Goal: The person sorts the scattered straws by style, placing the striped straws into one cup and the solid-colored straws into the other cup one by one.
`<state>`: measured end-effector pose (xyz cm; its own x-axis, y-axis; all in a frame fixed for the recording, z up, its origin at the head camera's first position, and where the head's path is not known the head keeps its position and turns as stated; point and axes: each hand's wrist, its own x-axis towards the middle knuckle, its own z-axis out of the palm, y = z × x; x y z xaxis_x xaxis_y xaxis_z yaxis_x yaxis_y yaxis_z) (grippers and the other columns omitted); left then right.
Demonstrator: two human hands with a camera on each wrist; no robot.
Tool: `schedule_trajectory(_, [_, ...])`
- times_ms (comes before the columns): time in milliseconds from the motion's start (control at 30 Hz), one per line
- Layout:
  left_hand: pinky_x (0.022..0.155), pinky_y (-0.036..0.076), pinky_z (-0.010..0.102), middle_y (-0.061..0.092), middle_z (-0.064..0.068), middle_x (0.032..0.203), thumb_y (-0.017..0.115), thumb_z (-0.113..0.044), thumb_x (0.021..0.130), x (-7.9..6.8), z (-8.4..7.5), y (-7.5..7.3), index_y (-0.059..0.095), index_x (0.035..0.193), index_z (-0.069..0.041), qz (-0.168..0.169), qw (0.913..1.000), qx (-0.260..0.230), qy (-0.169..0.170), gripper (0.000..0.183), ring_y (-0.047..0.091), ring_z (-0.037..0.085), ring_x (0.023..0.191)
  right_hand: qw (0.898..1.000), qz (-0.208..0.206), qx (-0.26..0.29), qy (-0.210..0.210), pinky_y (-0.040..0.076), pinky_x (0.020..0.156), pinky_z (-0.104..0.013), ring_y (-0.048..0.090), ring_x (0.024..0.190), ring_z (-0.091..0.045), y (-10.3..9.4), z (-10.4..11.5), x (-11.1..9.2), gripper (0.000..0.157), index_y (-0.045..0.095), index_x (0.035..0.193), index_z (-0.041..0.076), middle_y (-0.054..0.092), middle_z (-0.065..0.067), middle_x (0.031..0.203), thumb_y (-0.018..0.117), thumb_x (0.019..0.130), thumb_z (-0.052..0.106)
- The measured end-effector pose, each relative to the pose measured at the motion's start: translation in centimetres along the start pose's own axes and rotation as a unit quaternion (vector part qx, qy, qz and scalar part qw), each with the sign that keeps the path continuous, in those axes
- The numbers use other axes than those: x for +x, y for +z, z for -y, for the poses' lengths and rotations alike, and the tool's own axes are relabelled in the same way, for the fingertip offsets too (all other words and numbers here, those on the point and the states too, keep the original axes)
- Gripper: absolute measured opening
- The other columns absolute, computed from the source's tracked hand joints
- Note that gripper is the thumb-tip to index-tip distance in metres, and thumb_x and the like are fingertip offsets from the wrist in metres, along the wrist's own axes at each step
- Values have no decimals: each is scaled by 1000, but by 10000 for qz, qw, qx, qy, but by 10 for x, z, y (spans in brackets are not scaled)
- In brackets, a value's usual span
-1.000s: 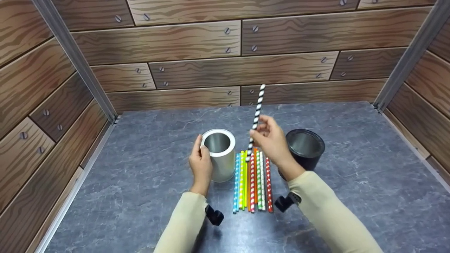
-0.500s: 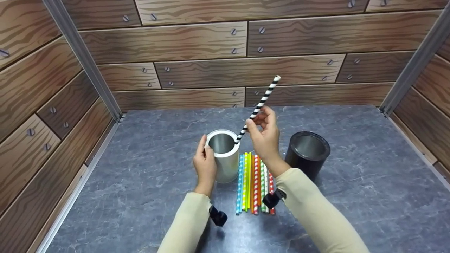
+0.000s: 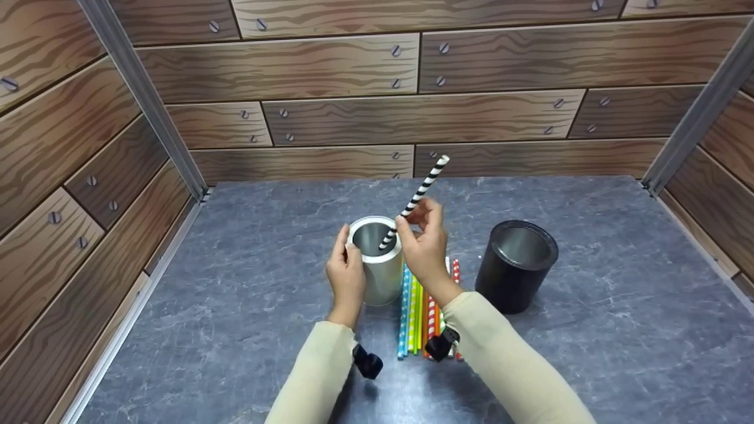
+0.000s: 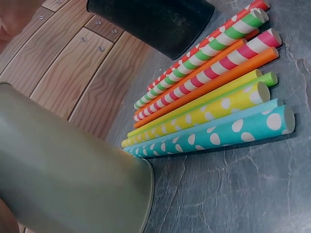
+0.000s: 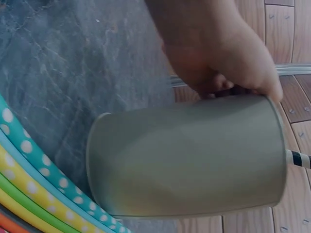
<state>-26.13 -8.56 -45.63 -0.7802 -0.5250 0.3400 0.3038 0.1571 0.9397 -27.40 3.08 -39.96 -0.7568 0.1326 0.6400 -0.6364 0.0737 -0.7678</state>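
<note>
My left hand (image 3: 346, 277) holds the left side of a silver metal can cooler (image 3: 383, 282), its thumb and fingers near the white rim. In the right wrist view that hand (image 5: 218, 53) lies along the can's wall. My right hand (image 3: 425, 244) pinches a black-and-white striped paper straw (image 3: 425, 185) around its middle. The straw leans to the right, its lower end inside the can's mouth and its upper end pointing up and away. Below the right wrist lies a row of several coloured paper straws (image 3: 404, 318), blue dotted, yellow, green, orange and red striped, partly hidden by the arm.
A black can cooler (image 3: 515, 271) stands upright to the right of the straws, its mouth facing up. Grey marbled table (image 3: 265, 247) spreads around everything. Wood-patterned walls (image 3: 330, 65) rise behind and on both sides.
My right hand has brought the striped straw leftward from above the row and lowered its end into the silver can. The left hand has kept its hold on the can.
</note>
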Motion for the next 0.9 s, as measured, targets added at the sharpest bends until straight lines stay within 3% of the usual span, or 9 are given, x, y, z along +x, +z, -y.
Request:
schedule_trajectory(267, [93,46,39,57,13,126,46,-5,90,0,-1,0,55,127,-2,-83,9999,90,50,39,55,24,113,9983,162,-295,475,48,58,-17,57,75,-17,2,-5,-5,22,46,100,-5,57,-16,82,58,81,-6])
schedule_trajectory(500, [94,45,37,56,13,128,45,-5,90,1,-1,0,54,129,-2,9,9999,81,58,40,54,23,115,9969,262,-537,519,49,59,-17,61,77,-23,2,-9,-5,14,54,93,-6,63,-16,83,61,82,-2])
schedule_trajectory(700, [81,47,31,58,12,126,44,-5,91,0,0,-1,54,129,-2,41,9999,119,102,39,57,19,94,9964,278,-634,480,51,62,-19,62,78,-23,2,-8,-6,16,56,94,-4,62,-15,82,62,79,-2])
schedule_trajectory(900, [91,46,37,57,12,128,44,-4,91,1,0,-1,54,129,-1,14,10000,26,89,39,55,22,112,9962,306,-712,407,51,61,-20,61,73,-20,1,-9,-6,20,56,97,-3,63,-14,81,61,78,0])
